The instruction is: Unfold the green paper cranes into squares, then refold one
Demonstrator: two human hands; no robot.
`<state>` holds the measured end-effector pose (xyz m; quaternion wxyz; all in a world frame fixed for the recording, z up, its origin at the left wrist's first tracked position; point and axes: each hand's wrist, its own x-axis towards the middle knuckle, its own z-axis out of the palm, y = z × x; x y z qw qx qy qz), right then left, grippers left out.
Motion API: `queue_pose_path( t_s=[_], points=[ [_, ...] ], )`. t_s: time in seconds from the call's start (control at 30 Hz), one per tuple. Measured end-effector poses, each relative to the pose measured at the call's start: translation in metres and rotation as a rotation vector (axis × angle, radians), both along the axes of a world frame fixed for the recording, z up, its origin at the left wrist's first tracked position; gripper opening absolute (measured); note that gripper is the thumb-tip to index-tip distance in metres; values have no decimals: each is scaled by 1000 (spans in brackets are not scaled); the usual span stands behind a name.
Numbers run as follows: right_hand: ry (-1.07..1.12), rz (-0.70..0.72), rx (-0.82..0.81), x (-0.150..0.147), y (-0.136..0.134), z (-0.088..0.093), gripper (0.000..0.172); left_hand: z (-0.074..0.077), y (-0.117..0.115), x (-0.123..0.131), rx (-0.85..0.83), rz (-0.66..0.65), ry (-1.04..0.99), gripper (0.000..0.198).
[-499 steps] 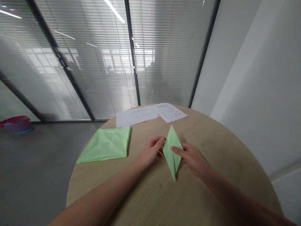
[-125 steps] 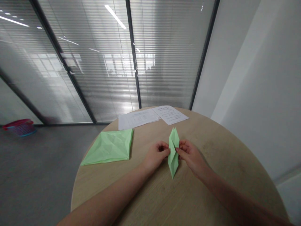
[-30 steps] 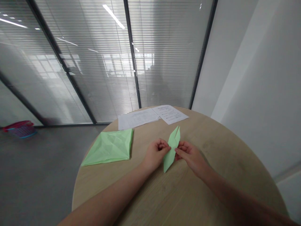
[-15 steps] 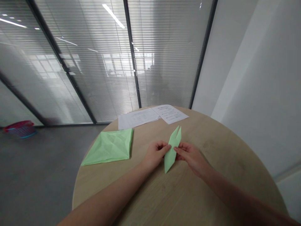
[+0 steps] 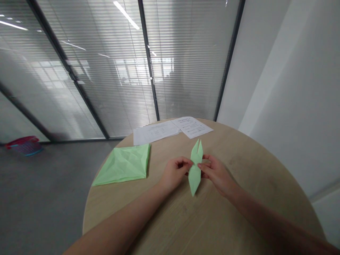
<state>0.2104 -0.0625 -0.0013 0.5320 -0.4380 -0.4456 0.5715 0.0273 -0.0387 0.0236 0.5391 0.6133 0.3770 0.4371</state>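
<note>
A small piece of folded light-green paper [image 5: 195,173] is held just above the round wooden table [image 5: 252,170]. It has two narrow points at its far end and one point at its near end. My left hand [image 5: 175,173] pinches its left edge near the middle. On the opposite edge, my right hand [image 5: 216,173] grips it between thumb and fingers. Some fingertips of both hands are hidden behind the paper.
A larger creased green sheet [image 5: 124,164], folded flat, lies at the table's left edge. White sheets [image 5: 156,132] and a printed page [image 5: 192,126] rest at the far edge. A red and blue basket [image 5: 25,145] stands on the floor at left, near the glass partition.
The folded green paper has turned to stand more upright in view, its near point shifting right and its far points left. Both hands keep their hold with small finger shifts.
</note>
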Motion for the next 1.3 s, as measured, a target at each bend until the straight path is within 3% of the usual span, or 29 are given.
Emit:
queue_pose_path(
  t_s=[0.3,0.57,0.87,1.13,1.3],
  points=[
    [-94,-5,101,2,4,-5,35,-5,5,0,-78,19,26,20],
    [-59,2,101,6,1,1,39,-1,5,-6,-156,-89,-93,31],
    [-64,73,154,10,1,0,43,-5,5,-5,-132,-58,-112,35],
    [-76,108,144,8,0,0,46,3,6,-4,-30,-35,4,30],
    [-171,67,157,6,2,-1,39,0,6,-4,21,10,45,31]
  ],
)
